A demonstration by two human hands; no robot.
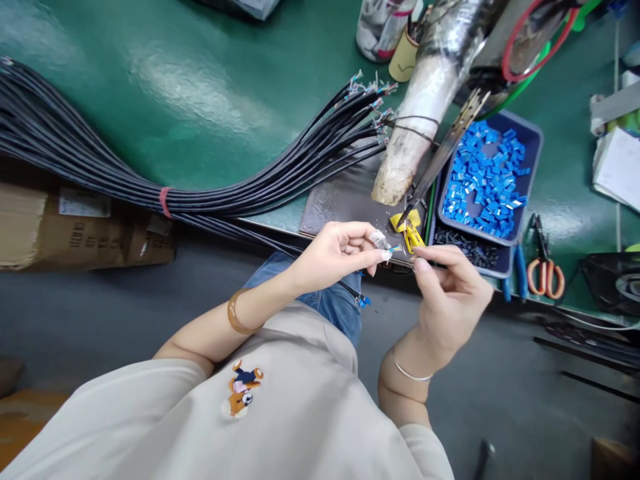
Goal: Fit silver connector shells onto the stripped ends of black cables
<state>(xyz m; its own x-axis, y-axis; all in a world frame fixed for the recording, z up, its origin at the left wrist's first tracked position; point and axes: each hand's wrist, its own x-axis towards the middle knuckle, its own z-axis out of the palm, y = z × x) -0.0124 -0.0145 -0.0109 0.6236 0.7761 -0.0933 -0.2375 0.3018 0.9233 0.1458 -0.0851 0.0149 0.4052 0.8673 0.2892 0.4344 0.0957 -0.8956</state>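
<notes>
left hand: forearm slanting in from lower left, wrist near straight, brown band below the elbow crease side. fingers curled, thumb and index pinching a cable end, colored wires poking out to the right. it's held just in front of the tabletop edge, between the two hands.

right hand: forearm close to upright, silver bangle at the wrist, hand turned in toward the left. thumb and index tips close together just right of the wires, other fingers folded. can't tell if a strand is caught between them, too small.

containers: gray-blue bin at right, loaded with loose blue pieces. it sits over the back of a second tray; small black parts show along its front. farther back, a clear jar, contents hard to make out, some white and red. beige cup beside it holds thin tools, partly hidden. cardboard box at left, below the cable bundle; inside not visible.
</notes>
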